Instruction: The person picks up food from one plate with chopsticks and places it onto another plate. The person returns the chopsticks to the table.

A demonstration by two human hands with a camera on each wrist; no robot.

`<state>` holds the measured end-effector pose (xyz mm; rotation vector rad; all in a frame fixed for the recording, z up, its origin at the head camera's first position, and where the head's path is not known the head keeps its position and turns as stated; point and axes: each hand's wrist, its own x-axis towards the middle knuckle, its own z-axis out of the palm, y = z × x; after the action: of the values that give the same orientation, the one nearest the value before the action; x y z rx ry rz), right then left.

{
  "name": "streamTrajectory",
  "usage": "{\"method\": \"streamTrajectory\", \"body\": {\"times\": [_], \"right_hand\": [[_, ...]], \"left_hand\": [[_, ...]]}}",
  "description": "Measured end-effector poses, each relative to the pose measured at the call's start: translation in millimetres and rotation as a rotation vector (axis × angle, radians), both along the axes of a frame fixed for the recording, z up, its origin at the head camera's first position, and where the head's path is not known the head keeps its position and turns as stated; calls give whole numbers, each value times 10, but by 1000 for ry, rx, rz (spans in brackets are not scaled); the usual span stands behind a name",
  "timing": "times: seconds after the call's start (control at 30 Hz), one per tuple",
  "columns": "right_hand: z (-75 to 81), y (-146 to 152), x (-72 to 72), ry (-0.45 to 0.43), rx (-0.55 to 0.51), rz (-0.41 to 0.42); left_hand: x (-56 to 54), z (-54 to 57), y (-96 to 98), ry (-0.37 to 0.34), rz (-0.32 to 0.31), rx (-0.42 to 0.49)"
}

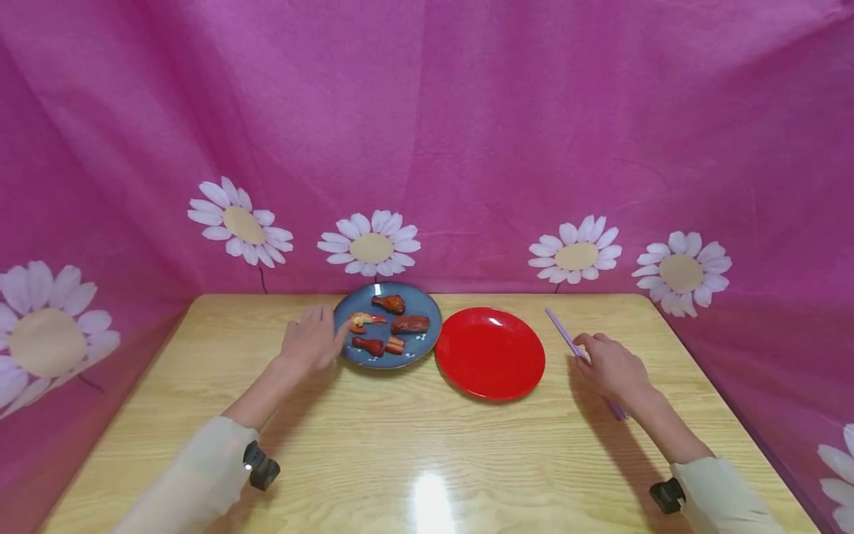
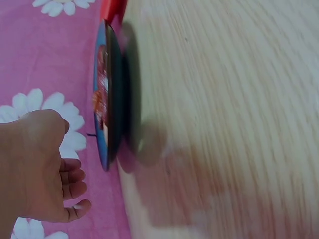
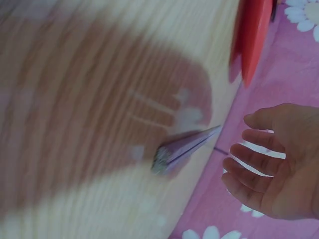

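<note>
My left hand (image 1: 312, 340) hovers at the left rim of a blue plate (image 1: 351, 354), its thumb overlapping the rim in the head view. On that plate lie a shrimp (image 1: 364, 320), a brown piece of meat (image 1: 410, 324), a striped piece of meat (image 1: 395, 345) and two drumsticks, one at the back (image 1: 389, 303) and one at the front (image 1: 368, 345). My right hand (image 1: 612, 368) is over purple chopsticks (image 1: 562, 328), covering their middle in the head view. From the right wrist, its loosely bent fingers (image 3: 251, 157) appear above and apart from the chopsticks (image 3: 185, 149).
A red plate (image 1: 490, 354) stands between the hands, right beside the blue one. Both plates sit toward the back of a light wooden table (image 1: 373, 452). Pink cloth with white daisies (image 1: 467, 148) hangs behind it and along both sides.
</note>
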<state>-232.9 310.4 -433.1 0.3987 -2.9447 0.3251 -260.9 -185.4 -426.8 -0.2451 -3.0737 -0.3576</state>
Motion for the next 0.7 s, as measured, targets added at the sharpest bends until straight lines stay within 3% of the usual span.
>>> {"method": "streamTrajectory", "body": {"times": [0.13, 0.37, 0.7], "right_hand": [[-44, 123, -4, -27, 7, -25], [-147, 242, -37, -44, -1, -54], [-182, 285, -90, -153, -7, -69]], "left_hand": [[-51, -66, -52, -23, 21, -32], [-97, -174, -122, 9, 4, -40], [-167, -216, -150, -28, -4, -95]]}}
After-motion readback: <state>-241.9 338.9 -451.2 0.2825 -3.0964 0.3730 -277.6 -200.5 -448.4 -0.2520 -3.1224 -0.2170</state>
